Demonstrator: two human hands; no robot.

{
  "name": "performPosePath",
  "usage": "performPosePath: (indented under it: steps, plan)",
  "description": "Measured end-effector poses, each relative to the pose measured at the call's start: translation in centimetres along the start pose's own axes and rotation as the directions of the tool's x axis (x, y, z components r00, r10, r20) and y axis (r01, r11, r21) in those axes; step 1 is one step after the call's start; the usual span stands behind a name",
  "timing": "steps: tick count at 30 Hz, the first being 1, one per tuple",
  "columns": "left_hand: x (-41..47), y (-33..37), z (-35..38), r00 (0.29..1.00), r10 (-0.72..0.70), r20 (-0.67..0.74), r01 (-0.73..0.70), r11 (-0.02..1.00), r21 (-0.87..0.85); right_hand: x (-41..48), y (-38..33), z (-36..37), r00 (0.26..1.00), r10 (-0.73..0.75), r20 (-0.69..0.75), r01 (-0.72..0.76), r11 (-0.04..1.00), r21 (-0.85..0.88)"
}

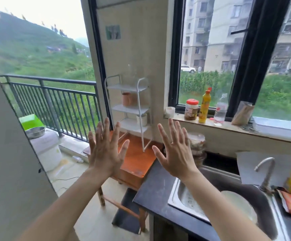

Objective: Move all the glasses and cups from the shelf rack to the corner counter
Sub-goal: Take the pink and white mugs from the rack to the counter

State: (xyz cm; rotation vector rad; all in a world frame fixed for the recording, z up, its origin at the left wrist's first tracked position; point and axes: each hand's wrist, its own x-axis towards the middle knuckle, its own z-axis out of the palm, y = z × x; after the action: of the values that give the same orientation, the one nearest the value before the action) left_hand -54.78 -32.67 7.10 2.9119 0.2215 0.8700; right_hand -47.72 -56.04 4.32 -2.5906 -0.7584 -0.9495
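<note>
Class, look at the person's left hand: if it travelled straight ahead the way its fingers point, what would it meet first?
Probably the white metal shelf rack on the orange wooden table. The open left hand points toward its lower shelves, near the white cup. Depth is unclear from one view.

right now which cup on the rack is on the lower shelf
The white cup, on the bottom shelf of the rack. The brown cup stands one shelf higher, under the top tier.
</note>
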Motion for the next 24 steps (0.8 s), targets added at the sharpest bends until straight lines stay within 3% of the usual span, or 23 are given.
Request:
performPosePath:
  steps: [4,11,19,24]
  plan:
    - [9.5,-2.4,3.0,1.000,0.008,0.008,-0.008,1.000,0.005,8.2,2.1,5.2,0.999,0.033,0.009,-0.033,0.998,0.059]
    - [18.1,-8.7,7.6,0.998,-0.024,-0.050,0.023,0.999,-0.022,19.5,1.6,11.9,0.999,0.028,0.043,-0.034,0.991,0.133]
    - [27.0,-16.7,17.8,0.999,0.024,0.027,-0.019,0.985,-0.169,26.3,0.1,22.5,0.997,0.056,0.056,-0.060,0.995,0.077]
    - [33.3,-21.5,24.4,0.981,0.152,0.119,-0.123,0.967,-0.222,28.3,-1.4,28.7,0.956,0.264,0.131,-0.267,0.964,0.004]
